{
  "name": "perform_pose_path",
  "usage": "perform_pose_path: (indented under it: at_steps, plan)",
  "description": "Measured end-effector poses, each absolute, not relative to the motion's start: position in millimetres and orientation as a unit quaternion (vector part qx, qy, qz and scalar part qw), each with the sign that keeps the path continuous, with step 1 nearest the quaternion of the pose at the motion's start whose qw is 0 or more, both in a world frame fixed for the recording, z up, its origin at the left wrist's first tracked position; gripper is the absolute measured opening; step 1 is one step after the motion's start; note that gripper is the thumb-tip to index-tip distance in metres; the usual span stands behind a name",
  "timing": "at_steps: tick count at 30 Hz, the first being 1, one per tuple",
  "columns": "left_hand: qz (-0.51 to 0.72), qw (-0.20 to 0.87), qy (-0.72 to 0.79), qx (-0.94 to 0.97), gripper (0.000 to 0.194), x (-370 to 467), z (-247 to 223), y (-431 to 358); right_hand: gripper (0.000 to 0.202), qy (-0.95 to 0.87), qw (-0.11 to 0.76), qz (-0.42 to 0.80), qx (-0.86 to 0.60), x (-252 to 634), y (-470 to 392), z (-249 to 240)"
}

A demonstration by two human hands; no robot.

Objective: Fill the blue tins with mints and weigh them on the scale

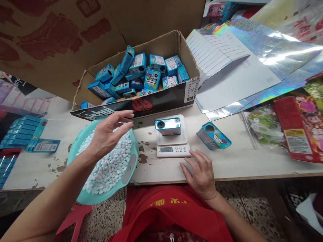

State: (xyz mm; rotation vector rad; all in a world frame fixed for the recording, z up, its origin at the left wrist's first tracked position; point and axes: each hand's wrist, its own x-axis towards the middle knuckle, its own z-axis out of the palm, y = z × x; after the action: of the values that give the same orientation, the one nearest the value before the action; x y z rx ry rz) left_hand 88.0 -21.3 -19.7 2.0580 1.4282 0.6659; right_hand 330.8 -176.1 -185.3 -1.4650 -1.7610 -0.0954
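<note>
My left hand hovers over a turquoise basin of small pale-blue candies. Its thumb and fingers are apart, and I see nothing between them. On a white kitchen scale stands a blue candy tin, its round top hole facing up. The scale's display is lit, but its digits are too small to read surely. My right hand rests on the table with fingers spread, the fingertips by the scale's lower right corner. A second candy tin with a round hole sits to the right of the scale.
Behind the basin and scale, a cardboard box holds several blue tins. Silvery holographic sheets lie at the back right. A red printed pouch and a green-filled plastic bag are at right. Stacked blue packs stand at far left.
</note>
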Motion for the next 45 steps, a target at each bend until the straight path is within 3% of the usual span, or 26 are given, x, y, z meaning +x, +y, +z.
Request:
perform_pose_path:
  at_steps: [8,20,24,30,36,39,42,45]
  plan:
    - [0.346,0.264,0.611,0.661,0.023,35.7,-17.1,-54.5,0.020,-0.707,0.405,-0.032,-0.579,331.5,-175.4,-185.8]
    - [0.322,0.246,0.653,0.640,0.024,6.1,-36.6,-75.4,0.021,-0.718,0.391,-0.021,-0.576,331.2,-175.2,-186.7]
    - [0.253,0.202,0.621,0.714,0.034,34.9,-23.3,-58.5,0.021,-0.722,0.392,-0.032,-0.569,331.1,-175.4,-188.0]
    - [0.128,0.190,0.420,0.878,0.048,121.0,-3.0,-18.3,0.020,-0.721,0.395,-0.051,-0.566,330.8,-175.2,-190.8]
    - [-0.018,0.188,0.334,0.924,0.071,176.6,-26.6,-5.5,0.019,-0.715,0.404,-0.061,-0.567,330.1,-176.6,-191.0]
    - [-0.068,0.172,0.365,0.912,0.059,191.1,-46.9,-3.8,0.019,-0.718,0.407,-0.059,-0.561,330.2,-175.8,-191.4]
    - [-0.034,0.158,0.408,0.899,0.042,188.4,-45.6,-3.4,0.019,-0.724,0.409,-0.051,-0.553,329.2,-172.8,-191.3]
    - [0.100,0.127,0.464,0.871,0.045,155.3,-11.1,-12.3,0.020,-0.731,0.424,-0.055,-0.531,329.3,-173.8,-190.3]
